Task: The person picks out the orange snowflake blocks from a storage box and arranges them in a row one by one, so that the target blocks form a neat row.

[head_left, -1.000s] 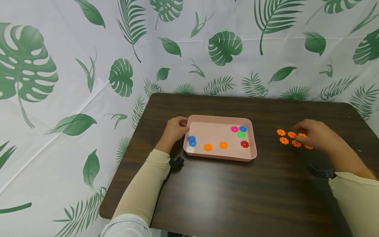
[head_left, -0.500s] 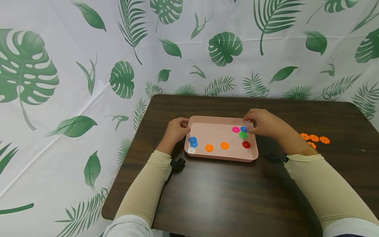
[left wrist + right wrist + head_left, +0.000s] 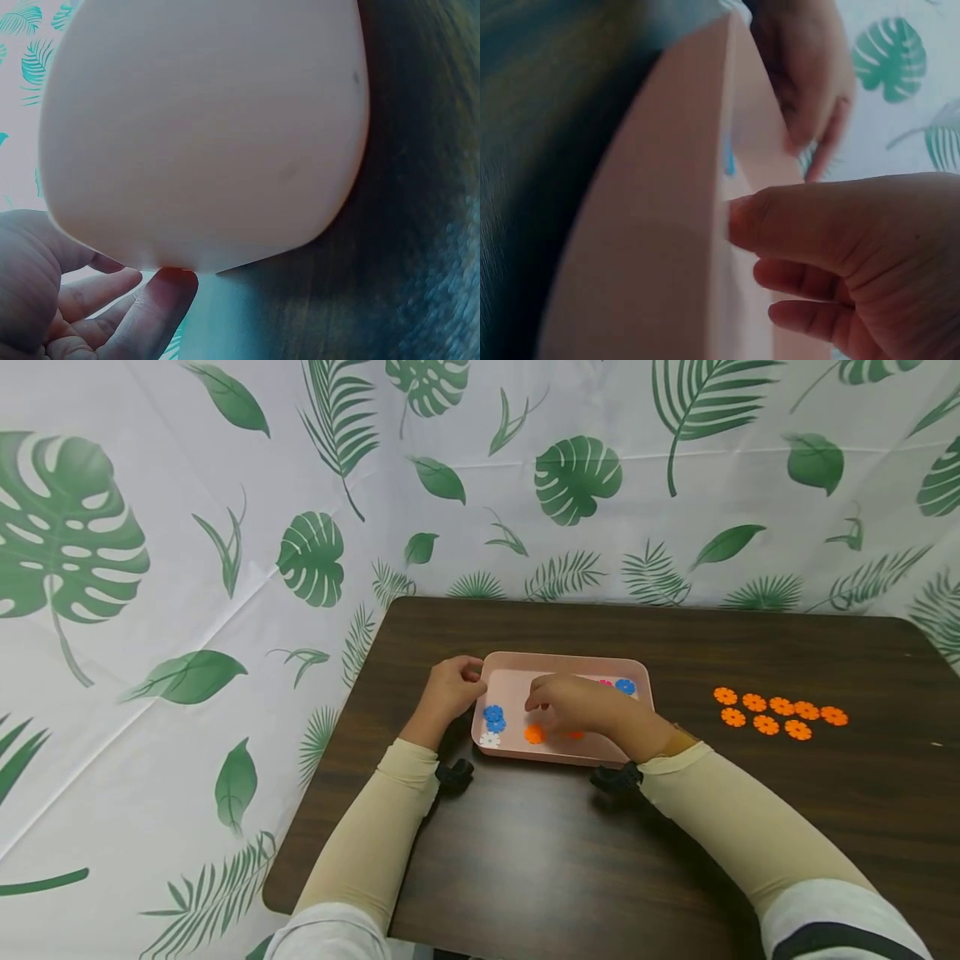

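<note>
A pink tray (image 3: 566,757) lies on the table, holding flower-shaped plastic discs. My left hand (image 3: 450,689) grips the tray's left edge; in the left wrist view its thumb and fingers (image 3: 161,300) meet the rim. Over the tray's middle, my right hand (image 3: 573,702) points its bent fingers down, just above an orange disc (image 3: 534,734). The right wrist view shows the thumb (image 3: 795,225) forward and other fingers curled; the tray wall hides the fingertips, so I cannot see whether they pinch anything. Blue discs (image 3: 493,714) and a white disc (image 3: 490,739) lie at the left.
Two rows of orange discs (image 3: 782,706) lie on the dark wooden table (image 3: 525,860), right of the tray. Partly covered by my right hand are a pink disc (image 3: 606,682) and another orange disc (image 3: 576,735). A leaf-patterned cloth (image 3: 570,552) hangs behind.
My right hand has travelled left from the orange discs on the table, past the tray's right edge, to above the tray's middle. My left hand has stayed at the tray's left edge.
</note>
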Available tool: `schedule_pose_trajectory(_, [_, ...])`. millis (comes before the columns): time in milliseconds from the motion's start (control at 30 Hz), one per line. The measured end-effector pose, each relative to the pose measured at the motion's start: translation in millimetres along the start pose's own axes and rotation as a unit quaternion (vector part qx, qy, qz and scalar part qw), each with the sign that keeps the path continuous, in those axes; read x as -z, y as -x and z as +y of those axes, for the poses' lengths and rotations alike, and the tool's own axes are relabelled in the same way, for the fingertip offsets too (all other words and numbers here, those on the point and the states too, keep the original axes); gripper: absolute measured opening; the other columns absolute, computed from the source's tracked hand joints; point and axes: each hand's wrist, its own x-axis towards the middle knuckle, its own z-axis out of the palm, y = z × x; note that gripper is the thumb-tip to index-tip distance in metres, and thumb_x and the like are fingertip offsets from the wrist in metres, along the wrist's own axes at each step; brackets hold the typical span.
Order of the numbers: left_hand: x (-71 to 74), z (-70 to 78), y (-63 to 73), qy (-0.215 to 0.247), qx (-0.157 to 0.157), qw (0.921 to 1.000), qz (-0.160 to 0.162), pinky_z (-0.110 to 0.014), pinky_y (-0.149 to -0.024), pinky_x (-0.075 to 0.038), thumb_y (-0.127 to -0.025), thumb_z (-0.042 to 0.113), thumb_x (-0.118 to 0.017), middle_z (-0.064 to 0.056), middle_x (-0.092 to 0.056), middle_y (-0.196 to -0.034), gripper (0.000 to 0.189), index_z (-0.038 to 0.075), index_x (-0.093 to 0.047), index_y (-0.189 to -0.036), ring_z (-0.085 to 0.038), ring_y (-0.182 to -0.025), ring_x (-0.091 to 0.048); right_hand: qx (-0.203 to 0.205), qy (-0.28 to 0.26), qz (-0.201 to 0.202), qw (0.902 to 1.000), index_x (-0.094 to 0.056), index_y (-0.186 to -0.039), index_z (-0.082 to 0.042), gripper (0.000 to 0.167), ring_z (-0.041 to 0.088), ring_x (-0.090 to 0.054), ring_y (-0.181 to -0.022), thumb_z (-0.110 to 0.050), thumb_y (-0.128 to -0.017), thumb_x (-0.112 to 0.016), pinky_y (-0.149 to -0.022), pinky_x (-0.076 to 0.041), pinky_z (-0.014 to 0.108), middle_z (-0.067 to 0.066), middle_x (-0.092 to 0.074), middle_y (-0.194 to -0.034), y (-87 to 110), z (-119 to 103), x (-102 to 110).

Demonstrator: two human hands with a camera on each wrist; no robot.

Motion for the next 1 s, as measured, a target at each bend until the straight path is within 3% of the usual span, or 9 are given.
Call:
schedule_pose_trajectory(200, [0.5, 3.1, -0.2, -0.003, -0.004, 1.0000, 0.000, -0.039, -0.079, -0.060, -0.089, 0.015, -0.072, -0.008, -0.072, -0.105, 0.043, 0.011, -0.069, -0.131, -0.024, -0.089, -0.067, 0.002, 0.009, -0.041, 0.9991, -0.079, -0.107, -0.014, 0.028, 0.018, -0.058, -0.090, -0.012, -0.080, -0.086, -0.095, -0.055, 0.036, -0.001, -0.063, -0.099, -8.7, -10, -6])
schedule_pose_trajectory(667, [2.9, 2.6, -0.7, -0.004, -0.006, 1.0000, 0.002, -0.039, -0.080, -0.060, -0.089, 0.016, -0.072, -0.007, -0.073, -0.104, 0.043, 0.012, -0.069, -0.132, -0.024, -0.090, -0.067, 0.001, 0.052, -0.046, 0.9976, -0.079, -0.101, -0.017, 0.024, 0.016, -0.056, -0.087, -0.015, -0.079, -0.088, -0.090, -0.055, 0.033, -0.003, -0.061, -0.094, -10.2, -14, -8])
schedule_pose_trajectory(1000, [0.3, -0.4, -0.4, -0.001, 0.005, 1.0000, -0.002, -0.039, -0.080, -0.060, -0.089, 0.016, -0.072, -0.007, -0.072, -0.104, 0.043, 0.013, -0.069, -0.132, -0.024, -0.089, -0.067, -0.037, 0.027, -0.045, 0.9979, -0.074, -0.106, -0.014, 0.032, 0.018, -0.057, -0.086, -0.019, -0.078, -0.089, -0.090, -0.055, 0.036, -0.004, -0.062, -0.093, -10.7, -11, -8])
